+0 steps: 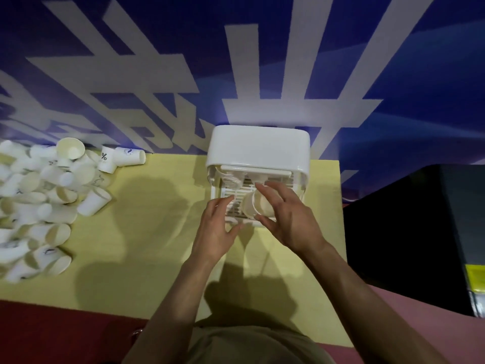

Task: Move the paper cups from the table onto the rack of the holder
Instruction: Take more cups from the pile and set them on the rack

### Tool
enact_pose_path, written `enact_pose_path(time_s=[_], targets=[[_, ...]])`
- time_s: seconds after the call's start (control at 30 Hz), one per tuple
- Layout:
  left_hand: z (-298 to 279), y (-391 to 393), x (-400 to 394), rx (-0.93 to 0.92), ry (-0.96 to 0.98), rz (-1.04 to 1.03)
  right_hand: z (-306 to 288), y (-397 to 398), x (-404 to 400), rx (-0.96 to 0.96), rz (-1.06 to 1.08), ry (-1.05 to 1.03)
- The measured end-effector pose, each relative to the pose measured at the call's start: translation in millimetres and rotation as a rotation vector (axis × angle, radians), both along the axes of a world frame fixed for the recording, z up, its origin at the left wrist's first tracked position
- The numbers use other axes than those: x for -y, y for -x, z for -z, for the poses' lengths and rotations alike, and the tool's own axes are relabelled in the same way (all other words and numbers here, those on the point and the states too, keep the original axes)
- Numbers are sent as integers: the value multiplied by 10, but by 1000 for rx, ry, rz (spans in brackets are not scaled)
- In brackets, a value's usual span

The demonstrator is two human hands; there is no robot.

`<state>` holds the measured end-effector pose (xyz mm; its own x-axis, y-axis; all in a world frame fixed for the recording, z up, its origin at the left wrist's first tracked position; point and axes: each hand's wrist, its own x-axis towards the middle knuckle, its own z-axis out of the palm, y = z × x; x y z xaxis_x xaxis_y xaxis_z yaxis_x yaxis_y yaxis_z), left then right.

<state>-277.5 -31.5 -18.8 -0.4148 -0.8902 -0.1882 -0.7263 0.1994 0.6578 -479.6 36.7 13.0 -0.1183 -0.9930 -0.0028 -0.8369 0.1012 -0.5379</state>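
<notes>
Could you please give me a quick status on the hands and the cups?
Right hand holds a paper cup over the holder's rack. Left hand open at the rack's front. Cup pile waits left. Nothing blocking.

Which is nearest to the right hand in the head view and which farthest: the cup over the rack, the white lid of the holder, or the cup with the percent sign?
From the right hand:
1. Cup over the rack, gripped in that hand's fingers.
2. White lid of the holder, just behind the hand.
3. Percent-sign cup, far left, at the pile's back edge.
</notes>
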Motion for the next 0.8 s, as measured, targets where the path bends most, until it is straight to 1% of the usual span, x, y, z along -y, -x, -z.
enact_pose_path(time_s=[0.07, 0.13, 0.3, 0.37, 0.57, 0.7, 0.8], targets=[[-50, -99, -42, 8, -9, -10, 89, -51, 108, -66, -50, -44], [-78, -202, -89, 5, -21, -22, 196, -95, 208, -88, -78, -115], [-101, -484, -235, 8, -23, -32, 395, -220, 389, -122, -70, -275], [-101, -608, -271, 15, -28, -43, 428, -259, 409, -112, -61, -293], [-108, -954, -301, -6, -55, -97, 437, -342, 272, -87, -19, -263], [-98, -1166, -207, -4, -75, -130, 335, -556, 168, -65, -35, -130], [-81, -1421, -74, 3, -87, -139, 231, -955, 204, -71, -72, -48]])
